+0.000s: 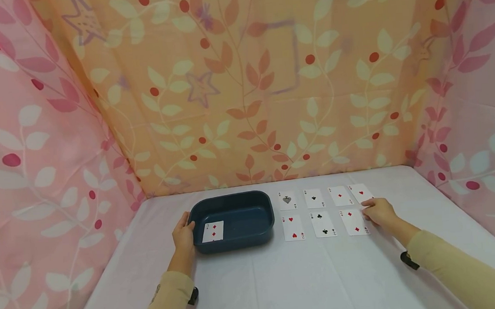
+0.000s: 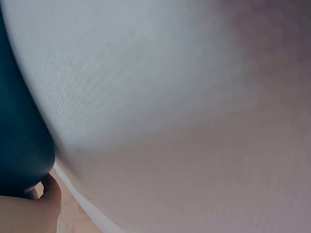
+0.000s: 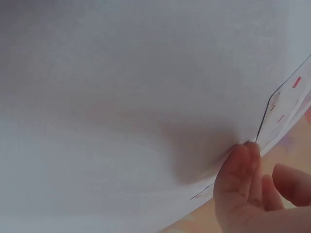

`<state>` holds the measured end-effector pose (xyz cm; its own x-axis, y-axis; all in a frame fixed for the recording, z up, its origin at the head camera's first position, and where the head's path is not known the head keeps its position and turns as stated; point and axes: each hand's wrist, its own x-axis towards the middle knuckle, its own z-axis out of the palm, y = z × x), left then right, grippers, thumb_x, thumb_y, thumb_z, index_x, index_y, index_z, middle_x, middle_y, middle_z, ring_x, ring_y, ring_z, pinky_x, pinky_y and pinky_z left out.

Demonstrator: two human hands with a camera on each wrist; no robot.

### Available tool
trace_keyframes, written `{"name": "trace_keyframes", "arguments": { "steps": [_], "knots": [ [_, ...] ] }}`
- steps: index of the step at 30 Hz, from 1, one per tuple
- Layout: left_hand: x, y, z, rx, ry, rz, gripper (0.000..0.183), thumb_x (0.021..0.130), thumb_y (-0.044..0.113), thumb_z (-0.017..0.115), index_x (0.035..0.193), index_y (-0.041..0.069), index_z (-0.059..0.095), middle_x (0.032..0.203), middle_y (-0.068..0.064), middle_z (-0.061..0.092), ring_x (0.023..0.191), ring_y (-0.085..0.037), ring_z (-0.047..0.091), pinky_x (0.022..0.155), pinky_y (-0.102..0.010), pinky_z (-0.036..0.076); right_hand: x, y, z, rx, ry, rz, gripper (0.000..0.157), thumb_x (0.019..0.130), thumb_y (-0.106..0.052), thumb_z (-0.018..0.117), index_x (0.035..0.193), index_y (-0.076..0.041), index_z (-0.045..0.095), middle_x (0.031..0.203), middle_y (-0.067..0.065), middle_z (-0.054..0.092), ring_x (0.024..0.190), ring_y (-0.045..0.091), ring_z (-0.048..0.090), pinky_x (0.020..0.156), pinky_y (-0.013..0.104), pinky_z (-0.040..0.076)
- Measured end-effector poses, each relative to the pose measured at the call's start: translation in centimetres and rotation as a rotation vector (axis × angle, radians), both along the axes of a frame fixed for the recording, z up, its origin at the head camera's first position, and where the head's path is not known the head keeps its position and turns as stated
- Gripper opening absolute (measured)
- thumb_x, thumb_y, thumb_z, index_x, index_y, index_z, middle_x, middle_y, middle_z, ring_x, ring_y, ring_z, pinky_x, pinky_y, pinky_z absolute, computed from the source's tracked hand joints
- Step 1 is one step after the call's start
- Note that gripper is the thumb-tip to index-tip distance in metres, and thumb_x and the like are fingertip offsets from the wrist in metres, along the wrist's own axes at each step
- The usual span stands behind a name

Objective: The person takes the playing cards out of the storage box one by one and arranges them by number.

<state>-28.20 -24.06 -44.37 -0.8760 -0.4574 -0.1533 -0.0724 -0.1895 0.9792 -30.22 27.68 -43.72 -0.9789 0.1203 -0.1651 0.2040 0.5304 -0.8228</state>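
My left hand [image 1: 183, 235] grips the left end of a dark blue rectangular tray [image 1: 245, 221]. Its thumb lies over the rim; in the left wrist view the other fingers are partly hidden by the tray. A three of diamonds [image 1: 213, 231] lies face up in the tray's left part. My right hand [image 1: 380, 213] pinches the right edge of a two of diamonds [image 1: 354, 224] near its upper corner, thumb and index fingertips close together. Just above these fingers is an ace of hearts [image 1: 360, 193], slightly tilted.
In the back row lie an ace of spades [image 1: 287, 201], an ace of clubs [image 1: 314, 198] and an ace of diamonds [image 1: 339, 195]. Nearer are a two of hearts [image 1: 292, 228] and a two of clubs [image 1: 322, 224]. A white cloth [image 1: 297, 279] covers the table; patterned curtains [image 1: 243, 79] surround it.
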Motion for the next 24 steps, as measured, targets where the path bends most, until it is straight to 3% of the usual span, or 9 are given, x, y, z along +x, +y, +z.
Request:
{"name": "trace_keyframes", "arguments": {
  "steps": [4, 9, 17, 24],
  "knots": [
    [-0.1, 0.1, 0.1, -0.001, 0.008, 0.003, 0.053, 0.1, -0.003, 0.038, 0.152, 0.003, 0.026, 0.158, -0.009, 0.025, 0.146, -0.022, 0.017, 0.118, -0.034, 0.014, 0.3, -0.5, 0.4, 0.002, 0.071, 0.014, 0.04, 0.092, 0.0, 0.051, 0.126, 0.02, 0.047, 0.088, 0.017, 0.058, 0.065, 0.014, 0.055, 0.054, 0.023, 0.047],
    [-0.1, 0.1, 0.1, 0.006, 0.017, 0.008, 0.053, 0.1, -0.003, 0.039, 0.152, 0.003, 0.027, 0.157, -0.01, 0.025, 0.146, -0.022, 0.018, 0.118, -0.034, 0.015, 0.3, -1.7, 0.8, -0.128, 0.071, 0.017, 0.044, 0.094, -0.004, 0.052, 0.132, 0.017, 0.044, 0.093, 0.014, 0.066, 0.069, 0.011, 0.061, 0.058, 0.026, 0.053],
    [-0.1, 0.0, 0.0, 0.017, 0.015, -0.005, 0.054, 0.101, -0.003, 0.038, 0.153, 0.004, 0.024, 0.158, -0.009, 0.024, 0.146, -0.02, 0.018, 0.117, -0.033, 0.015, 0.3, -5.5, 1.6, -0.325, 0.049, 0.03, 0.047, 0.097, -0.008, 0.054, 0.137, 0.013, 0.042, 0.086, -0.001, 0.067, 0.072, 0.008, 0.062, 0.065, 0.023, 0.055],
    [-0.1, 0.0, -0.1, 0.037, 0.021, -0.01, 0.054, 0.101, -0.003, 0.038, 0.153, 0.004, 0.023, 0.158, -0.008, 0.024, 0.145, -0.02, 0.019, 0.117, -0.032, 0.016, 0.2, -8.9, 2.4, -0.47, 0.057, 0.082, 0.045, 0.099, -0.009, 0.054, 0.137, 0.011, 0.043, 0.089, -0.001, 0.066, 0.076, 0.01, 0.063, 0.069, 0.025, 0.055]
  ]
}}
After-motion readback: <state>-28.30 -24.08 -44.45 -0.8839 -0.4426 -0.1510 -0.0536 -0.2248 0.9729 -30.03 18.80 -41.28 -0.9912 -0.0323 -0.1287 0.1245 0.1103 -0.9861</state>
